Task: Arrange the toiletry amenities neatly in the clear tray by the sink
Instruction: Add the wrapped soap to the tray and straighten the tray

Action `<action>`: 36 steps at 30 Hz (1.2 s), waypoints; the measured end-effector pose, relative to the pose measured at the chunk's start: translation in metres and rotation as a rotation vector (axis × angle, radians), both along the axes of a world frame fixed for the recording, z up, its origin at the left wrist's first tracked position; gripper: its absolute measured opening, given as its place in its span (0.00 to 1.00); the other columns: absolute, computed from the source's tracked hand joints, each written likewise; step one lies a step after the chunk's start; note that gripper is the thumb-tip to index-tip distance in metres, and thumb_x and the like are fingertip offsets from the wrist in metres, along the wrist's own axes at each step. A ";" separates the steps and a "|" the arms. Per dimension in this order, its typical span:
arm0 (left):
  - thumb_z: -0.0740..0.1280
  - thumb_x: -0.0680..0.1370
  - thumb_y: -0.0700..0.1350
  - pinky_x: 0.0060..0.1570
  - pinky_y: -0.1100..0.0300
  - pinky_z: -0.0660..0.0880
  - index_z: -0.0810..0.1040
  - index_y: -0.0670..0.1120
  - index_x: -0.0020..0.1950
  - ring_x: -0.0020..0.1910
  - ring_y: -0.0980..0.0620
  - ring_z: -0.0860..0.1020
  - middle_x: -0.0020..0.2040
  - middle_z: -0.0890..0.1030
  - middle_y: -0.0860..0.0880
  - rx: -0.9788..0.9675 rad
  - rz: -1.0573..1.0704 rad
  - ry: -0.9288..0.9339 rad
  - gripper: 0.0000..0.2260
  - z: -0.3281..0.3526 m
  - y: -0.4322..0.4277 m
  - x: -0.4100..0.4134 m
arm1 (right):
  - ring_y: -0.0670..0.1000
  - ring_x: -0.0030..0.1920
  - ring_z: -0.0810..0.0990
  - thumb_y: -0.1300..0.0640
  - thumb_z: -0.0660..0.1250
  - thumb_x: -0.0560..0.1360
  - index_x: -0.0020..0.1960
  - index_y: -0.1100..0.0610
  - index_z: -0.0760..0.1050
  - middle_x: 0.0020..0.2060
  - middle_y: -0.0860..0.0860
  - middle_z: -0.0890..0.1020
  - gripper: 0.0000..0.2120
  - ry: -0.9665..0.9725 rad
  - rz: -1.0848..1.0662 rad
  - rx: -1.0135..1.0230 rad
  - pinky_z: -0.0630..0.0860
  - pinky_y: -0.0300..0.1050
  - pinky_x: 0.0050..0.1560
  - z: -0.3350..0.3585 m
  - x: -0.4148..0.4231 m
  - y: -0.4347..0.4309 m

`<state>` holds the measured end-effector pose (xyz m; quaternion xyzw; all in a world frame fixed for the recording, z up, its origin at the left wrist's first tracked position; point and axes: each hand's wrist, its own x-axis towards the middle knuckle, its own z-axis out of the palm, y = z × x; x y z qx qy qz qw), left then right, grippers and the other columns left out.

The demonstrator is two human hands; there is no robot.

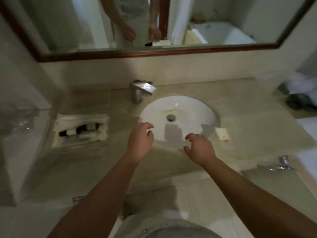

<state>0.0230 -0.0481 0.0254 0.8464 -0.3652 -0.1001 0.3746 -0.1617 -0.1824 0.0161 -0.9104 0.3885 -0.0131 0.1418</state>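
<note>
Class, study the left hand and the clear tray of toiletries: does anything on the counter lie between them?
Nothing visible does. The left hand hangs over the front-left rim of the sink; only bare countertop lies between it and the tray to its left.

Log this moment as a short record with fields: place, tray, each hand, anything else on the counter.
place: bathroom counter with a round white sink, faucet behind it, mirror above
tray: clear tray left of the sink, holding small toiletries lying side by side
left hand: over the sink's near rim, fingers relaxed, holding nothing
right hand: over the sink's near rim, fingers relaxed, holding nothing
other: small flat packet right of the sink
</note>
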 end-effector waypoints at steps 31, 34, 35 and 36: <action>0.71 0.70 0.42 0.48 0.56 0.74 0.75 0.46 0.58 0.51 0.45 0.78 0.51 0.80 0.45 0.296 -0.183 0.339 0.17 -0.079 -0.294 -0.163 | 0.55 0.58 0.74 0.50 0.67 0.73 0.63 0.52 0.72 0.55 0.53 0.78 0.19 0.016 -0.221 0.226 0.72 0.50 0.58 -0.032 -0.152 -0.200; 0.71 0.71 0.41 0.43 0.59 0.70 0.77 0.45 0.52 0.46 0.48 0.77 0.48 0.80 0.46 0.237 -0.116 0.367 0.10 -0.070 -0.292 -0.162 | 0.56 0.58 0.76 0.49 0.67 0.72 0.62 0.52 0.73 0.55 0.53 0.80 0.20 0.000 -0.205 0.267 0.74 0.52 0.57 -0.028 -0.148 -0.207; 0.71 0.71 0.41 0.43 0.60 0.70 0.77 0.45 0.51 0.45 0.49 0.76 0.47 0.80 0.47 0.214 -0.087 0.389 0.09 -0.065 -0.291 -0.160 | 0.56 0.57 0.76 0.49 0.67 0.72 0.63 0.53 0.72 0.55 0.54 0.80 0.21 -0.014 -0.202 0.272 0.75 0.52 0.57 -0.025 -0.145 -0.210; 0.71 0.71 0.41 0.44 0.60 0.69 0.78 0.45 0.50 0.45 0.50 0.76 0.46 0.79 0.48 0.191 -0.062 0.404 0.09 -0.059 -0.287 -0.158 | 0.56 0.57 0.77 0.49 0.67 0.72 0.64 0.53 0.72 0.55 0.54 0.80 0.22 -0.035 -0.207 0.284 0.75 0.52 0.57 -0.022 -0.141 -0.214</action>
